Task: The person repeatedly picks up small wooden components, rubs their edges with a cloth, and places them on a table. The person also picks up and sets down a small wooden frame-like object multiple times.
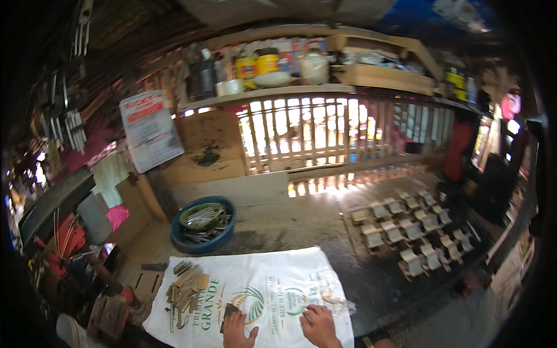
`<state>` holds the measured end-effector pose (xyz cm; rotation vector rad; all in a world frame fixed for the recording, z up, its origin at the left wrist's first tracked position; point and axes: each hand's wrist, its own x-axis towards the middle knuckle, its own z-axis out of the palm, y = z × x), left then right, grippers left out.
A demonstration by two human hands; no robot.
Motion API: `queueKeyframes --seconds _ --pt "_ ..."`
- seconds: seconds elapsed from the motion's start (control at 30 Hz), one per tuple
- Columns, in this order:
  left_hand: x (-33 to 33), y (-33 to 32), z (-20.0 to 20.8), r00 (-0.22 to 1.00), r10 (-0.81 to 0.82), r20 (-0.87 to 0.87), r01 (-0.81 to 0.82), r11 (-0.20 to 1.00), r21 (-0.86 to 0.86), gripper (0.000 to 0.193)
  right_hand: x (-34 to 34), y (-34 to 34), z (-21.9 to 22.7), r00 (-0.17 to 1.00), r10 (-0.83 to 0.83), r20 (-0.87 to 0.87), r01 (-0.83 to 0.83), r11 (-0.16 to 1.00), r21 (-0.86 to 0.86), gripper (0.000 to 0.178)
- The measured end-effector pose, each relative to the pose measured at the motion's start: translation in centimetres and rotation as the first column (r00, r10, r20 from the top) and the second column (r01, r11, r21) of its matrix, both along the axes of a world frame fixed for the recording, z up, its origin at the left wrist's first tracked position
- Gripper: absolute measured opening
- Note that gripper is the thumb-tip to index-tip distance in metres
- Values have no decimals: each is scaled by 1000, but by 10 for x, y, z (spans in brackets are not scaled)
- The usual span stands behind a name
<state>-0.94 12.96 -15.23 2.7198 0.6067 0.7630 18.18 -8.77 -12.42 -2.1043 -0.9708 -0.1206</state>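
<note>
A white woven sack (pixel 255 264) with green and gold printing lies flat on the worktop in front of me. My left hand (pixel 237 330) rests on it, fingers laid over a small dark flat piece (pixel 230 311) and thumb spread to the side. To the right, my right hand (pixel 319 327) lies on the sack with its fingers slightly bent and apart, and nothing shows in it. Beyond the left hand is a loose pile of short wooden pieces (pixel 187 291). Crumpled clear plastic (pixel 336 298) sits past the right hand, near the sack's right edge.
A blue basin (pixel 175 236) holding a green basket (pixel 183 219) and metal pieces stands behind the sack. Rows of small wooden assemblies (pixel 411 231) fill the right worktop. A shelf (pixel 272 91) with containers runs above a slatted window. Tools (pixel 116 284) clutter the left.
</note>
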Motion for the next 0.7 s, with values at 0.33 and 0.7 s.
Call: queueKeyframes --seconds 0.33,0.7 --pt "2 4 25 981 55 -187 -91 977 -190 60 1 20 8 998 -21 -55 15 994 -111 16" --pt "9 10 34 962 30 -271 -103 960 -259 60 3 27 19 995 -8 -95 -19 962 -273 21"
